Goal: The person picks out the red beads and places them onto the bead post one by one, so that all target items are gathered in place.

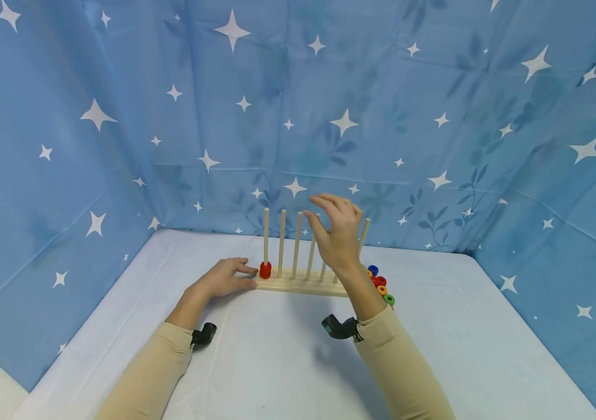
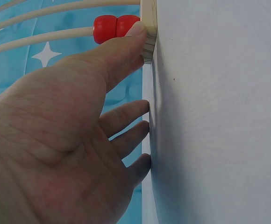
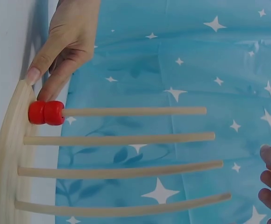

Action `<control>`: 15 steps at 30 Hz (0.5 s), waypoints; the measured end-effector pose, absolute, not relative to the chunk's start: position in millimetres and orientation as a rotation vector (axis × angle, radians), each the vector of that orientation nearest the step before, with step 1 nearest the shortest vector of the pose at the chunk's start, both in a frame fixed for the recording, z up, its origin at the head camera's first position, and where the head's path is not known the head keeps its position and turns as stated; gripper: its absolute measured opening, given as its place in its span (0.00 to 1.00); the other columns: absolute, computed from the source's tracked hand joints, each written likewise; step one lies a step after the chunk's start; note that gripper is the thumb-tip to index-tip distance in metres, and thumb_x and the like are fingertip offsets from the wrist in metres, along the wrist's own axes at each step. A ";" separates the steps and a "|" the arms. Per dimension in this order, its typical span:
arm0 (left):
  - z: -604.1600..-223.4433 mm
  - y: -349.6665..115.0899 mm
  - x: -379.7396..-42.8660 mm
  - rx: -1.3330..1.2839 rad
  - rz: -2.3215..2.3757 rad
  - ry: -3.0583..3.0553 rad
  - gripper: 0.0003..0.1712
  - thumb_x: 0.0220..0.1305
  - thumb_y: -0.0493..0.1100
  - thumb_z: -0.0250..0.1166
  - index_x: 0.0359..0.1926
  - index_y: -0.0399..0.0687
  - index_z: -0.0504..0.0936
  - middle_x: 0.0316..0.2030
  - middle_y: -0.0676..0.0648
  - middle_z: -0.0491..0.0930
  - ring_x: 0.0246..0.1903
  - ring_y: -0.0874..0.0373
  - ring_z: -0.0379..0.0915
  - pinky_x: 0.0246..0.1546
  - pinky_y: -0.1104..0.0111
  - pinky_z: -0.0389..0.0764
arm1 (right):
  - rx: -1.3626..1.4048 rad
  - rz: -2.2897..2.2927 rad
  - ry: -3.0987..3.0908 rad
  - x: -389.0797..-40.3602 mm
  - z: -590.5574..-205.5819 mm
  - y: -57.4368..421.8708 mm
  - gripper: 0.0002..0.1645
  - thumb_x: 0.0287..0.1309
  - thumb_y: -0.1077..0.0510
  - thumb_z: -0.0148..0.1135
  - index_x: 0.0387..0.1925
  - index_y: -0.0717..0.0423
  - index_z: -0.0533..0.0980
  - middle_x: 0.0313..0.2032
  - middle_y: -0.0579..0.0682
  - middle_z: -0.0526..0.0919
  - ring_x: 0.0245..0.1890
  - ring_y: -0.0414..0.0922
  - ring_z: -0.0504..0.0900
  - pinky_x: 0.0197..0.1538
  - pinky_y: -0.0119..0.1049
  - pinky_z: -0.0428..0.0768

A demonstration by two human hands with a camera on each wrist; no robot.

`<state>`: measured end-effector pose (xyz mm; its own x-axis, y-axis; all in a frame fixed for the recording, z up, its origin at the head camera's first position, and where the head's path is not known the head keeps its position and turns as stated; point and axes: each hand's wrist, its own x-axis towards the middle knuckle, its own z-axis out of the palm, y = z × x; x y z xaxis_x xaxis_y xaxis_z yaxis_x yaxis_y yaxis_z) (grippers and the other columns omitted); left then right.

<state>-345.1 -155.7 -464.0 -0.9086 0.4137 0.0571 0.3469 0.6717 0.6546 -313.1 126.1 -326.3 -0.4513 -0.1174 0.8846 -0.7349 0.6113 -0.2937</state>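
Beige sleeves are pointing toward a wooden peg rack that is standing near the far edge of the white table. Two red beads are sitting on its leftmost peg. The left hand is pinching its left end — probably good bracing. The right hand is hovering by the pegs, loosely parted, apparently holding nothing — centring beads over tips should help. Loose beads are lying by its right end.
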 end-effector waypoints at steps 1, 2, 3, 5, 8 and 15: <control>-463.9 -155.7 -345.1 0.638 1.062 2.781 0.24 0.68 0.51 0.72 0.62 0.49 0.86 0.74 0.31 0.67 0.75 0.30 0.58 0.74 0.36 0.61 | 0.676 0.862 -1.923 -312.9 -326.9 127.2 0.17 0.66 0.57 0.71 0.54 0.60 0.85 0.53 0.57 0.87 0.53 0.57 0.80 0.64 0.60 0.62; -463.8 -155.7 -345.2 0.642 1.063 2.781 0.24 0.68 0.51 0.72 0.62 0.49 0.86 0.74 0.31 0.67 0.75 0.29 0.58 0.73 0.36 0.61 | 0.672 0.866 -1.918 -313.0 -327.7 128.2 0.17 0.66 0.58 0.71 0.54 0.60 0.85 0.53 0.57 0.87 0.53 0.57 0.80 0.64 0.60 0.62; -463.8 -155.7 -345.2 0.648 1.064 2.781 0.24 0.68 0.51 0.72 0.62 0.49 0.86 0.74 0.31 0.67 0.75 0.29 0.58 0.73 0.36 0.61 | 0.667 0.866 -1.914 -312.8 -328.4 129.2 0.17 0.65 0.58 0.72 0.54 0.59 0.85 0.53 0.57 0.87 0.52 0.57 0.80 0.63 0.60 0.63; -463.6 -155.7 -345.1 0.656 1.064 2.782 0.24 0.68 0.51 0.72 0.61 0.48 0.86 0.74 0.31 0.67 0.75 0.29 0.58 0.73 0.36 0.61 | 0.657 0.868 -1.910 -312.9 -330.1 131.3 0.17 0.65 0.58 0.72 0.54 0.59 0.86 0.53 0.56 0.87 0.52 0.57 0.80 0.63 0.60 0.63; -462.8 -155.8 -344.2 0.662 1.065 2.781 0.24 0.68 0.50 0.72 0.62 0.48 0.86 0.74 0.30 0.67 0.75 0.29 0.58 0.73 0.36 0.61 | 0.651 0.874 -1.912 -311.8 -332.3 134.9 0.17 0.65 0.57 0.72 0.54 0.59 0.86 0.53 0.56 0.87 0.52 0.57 0.80 0.63 0.59 0.64; -461.8 -156.3 -342.7 0.655 1.082 2.772 0.24 0.67 0.50 0.72 0.61 0.48 0.86 0.74 0.31 0.67 0.75 0.29 0.58 0.74 0.36 0.61 | 0.648 0.944 -1.927 -308.9 -337.7 144.5 0.17 0.66 0.60 0.71 0.54 0.63 0.84 0.54 0.59 0.85 0.59 0.57 0.78 0.64 0.55 0.73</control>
